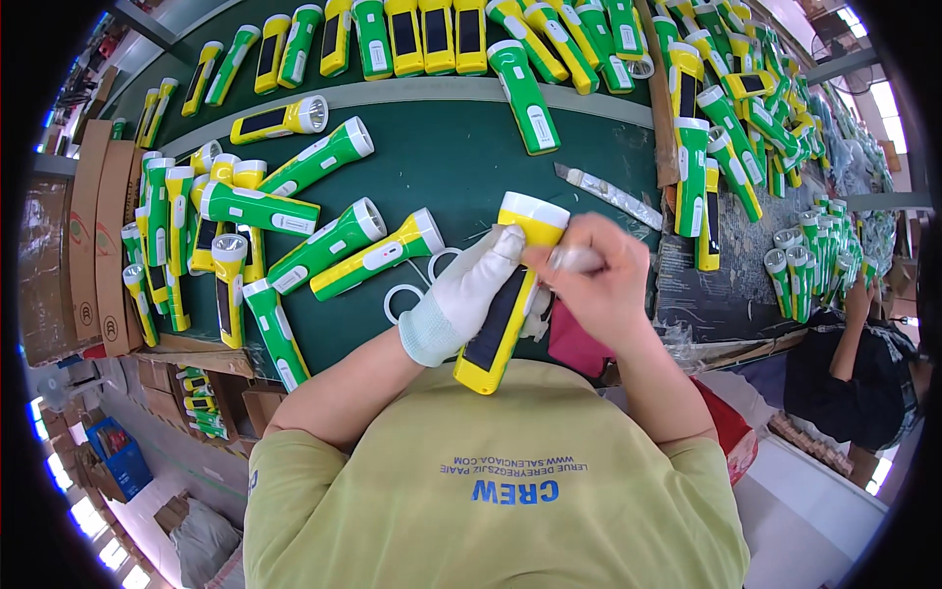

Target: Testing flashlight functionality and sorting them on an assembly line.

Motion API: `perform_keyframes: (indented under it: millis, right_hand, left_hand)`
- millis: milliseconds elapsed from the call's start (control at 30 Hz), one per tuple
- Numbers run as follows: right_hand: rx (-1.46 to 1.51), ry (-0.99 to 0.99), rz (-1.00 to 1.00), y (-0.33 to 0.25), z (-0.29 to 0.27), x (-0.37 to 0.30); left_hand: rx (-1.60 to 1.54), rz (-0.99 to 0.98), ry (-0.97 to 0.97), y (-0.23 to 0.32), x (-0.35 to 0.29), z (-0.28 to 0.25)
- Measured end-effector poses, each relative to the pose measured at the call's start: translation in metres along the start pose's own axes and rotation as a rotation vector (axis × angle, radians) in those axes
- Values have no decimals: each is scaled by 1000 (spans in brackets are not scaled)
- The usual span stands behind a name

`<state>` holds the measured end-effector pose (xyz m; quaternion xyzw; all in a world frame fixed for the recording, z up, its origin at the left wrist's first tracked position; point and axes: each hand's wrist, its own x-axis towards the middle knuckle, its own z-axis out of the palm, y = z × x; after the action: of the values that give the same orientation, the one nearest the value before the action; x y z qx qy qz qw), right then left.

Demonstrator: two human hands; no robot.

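My left hand [456,294], in a white glove, is closed around a yellow flashlight [481,365] with a white head and a dark panel along its body. The flashlight is tilted, its head pointing away from me. My bare right hand [610,285] is closed beside the flashlight's neck, the fingers bent in and slightly blurred. Something whitish shows at those fingers, too unclear to name. Left of my gloved hand, a green and yellow flashlight [383,257] lies on the green table [422,147], near white cord loops [402,299].
Many flashlights pile up at the left, including a green one [260,208]. A row [437,39] lines the far side. A box cutter [613,194] lies at the right. Beyond a divider are more flashlights [692,167] and another person's arm [852,329]. Cardboard [118,245] stands at the left.
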<state>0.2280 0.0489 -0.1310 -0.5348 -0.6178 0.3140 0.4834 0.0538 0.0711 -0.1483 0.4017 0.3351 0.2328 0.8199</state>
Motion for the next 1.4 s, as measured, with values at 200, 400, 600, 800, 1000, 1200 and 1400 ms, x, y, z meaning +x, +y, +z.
perform_keyframes:
  millis: [200,400,600,800,1000,1200,1400]
  right_hand:
    - [-687,137,132,77,-41,42]
    - [-866,-194,254,90,-70,19]
    - [-348,70,294,115,-102,1]
    - [106,-259,465,2,-70,-25]
    - [-485,-470,-203,-14,-43,-28]
    - [-586,-432,-259,-19,-38,-26]
    - [-619,-353,-295,-14,-39,-22]
  left_hand:
    - [-209,190,120,13,-21,-28]
    - [-455,21,-44,5,-23,-18]
    - [-406,-20,-74,-1,-9,-7]
    - [-324,-108,75,3,-7,8]
    - [-198,-111,135,-4,-9,7]
    - [-211,-82,88,-4,-13,6]
    - [-37,-85,126,-6,-16,4]
